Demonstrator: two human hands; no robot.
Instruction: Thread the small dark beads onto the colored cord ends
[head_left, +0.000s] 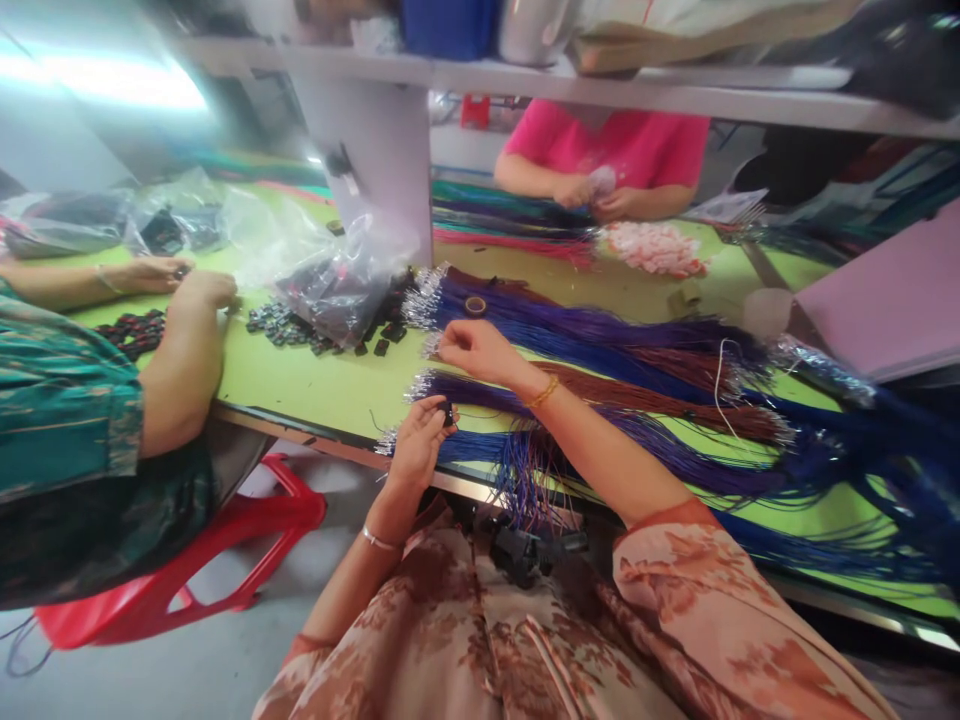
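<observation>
My left hand (418, 440) pinches a small black plastic connector housing (448, 412) just above the table's front edge. My right hand (480, 352) is over the wire bundles, its fingers curled together beside silver crimped wire ends (430, 346). What sits between those fingertips, if anything, is too small to make out. Beneath and around both hands lie long bundles of blue wires (555, 345), purple wires (480, 392) and brown wires (660, 390), their metal-tipped ends pointing left. A cluster of wires with black connectors (517, 550) hangs over the edge at my lap.
Left of my hands, loose black housings (300, 330) spill around a clear plastic bag (337, 290). A co-worker's hands (199, 285) work at the far left, near a red stool (262, 510). Across the table, a person in pink (600, 160) handles pieces. A tape roll (475, 306) lies on the wires.
</observation>
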